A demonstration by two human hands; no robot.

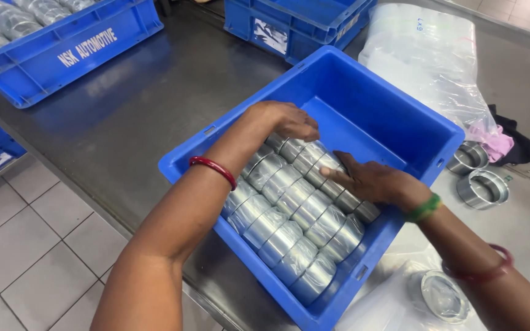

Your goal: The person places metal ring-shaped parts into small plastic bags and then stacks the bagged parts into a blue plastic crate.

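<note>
Wrapped metal rings (289,211) lie in rows inside the blue crate (394,116), filling its near half. The left hand (286,119) curls over the far end of the rows, fingertips on the rings; the right hand (372,181) rests flat on them — fingers spread, gripping nothing. Each ring's wrap blurs its edges. Beside the crate, right, sit two bare rings (483,184) and clear plastic bags (427,55).
</note>
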